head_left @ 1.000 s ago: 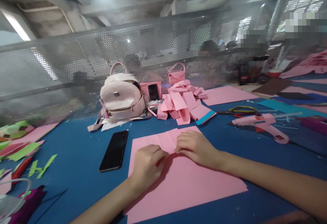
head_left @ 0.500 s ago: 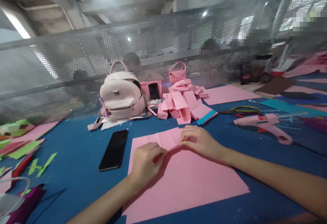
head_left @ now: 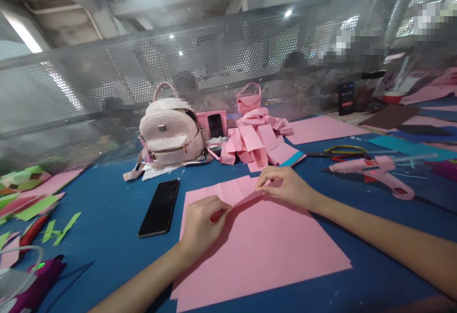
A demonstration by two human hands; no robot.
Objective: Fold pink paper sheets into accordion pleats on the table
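A large pink paper sheet (head_left: 271,256) lies on the blue table, with more pink paper under its edges and creases near its far side. My left hand (head_left: 205,222) pinches a raised narrow pink strip (head_left: 247,199) at its left end, thumb against fingers. The strip's right end is pinched by my right hand (head_left: 283,185), which sits a little farther from me. Between the hands the strip slants up to the right above the sheet. Whether it is joined to the sheet I cannot tell.
A black phone (head_left: 159,208) lies left of the sheet. Behind stand a pale backpack (head_left: 169,132) and a pile of pink paper pieces (head_left: 252,144). To the right are a pink glue gun (head_left: 383,172) and scissors (head_left: 332,152). Green scraps (head_left: 66,229) lie at left.
My right hand has moved slightly up and to the right, farther from my left hand, and more of the strip shows between them. My left hand has shifted slightly left.
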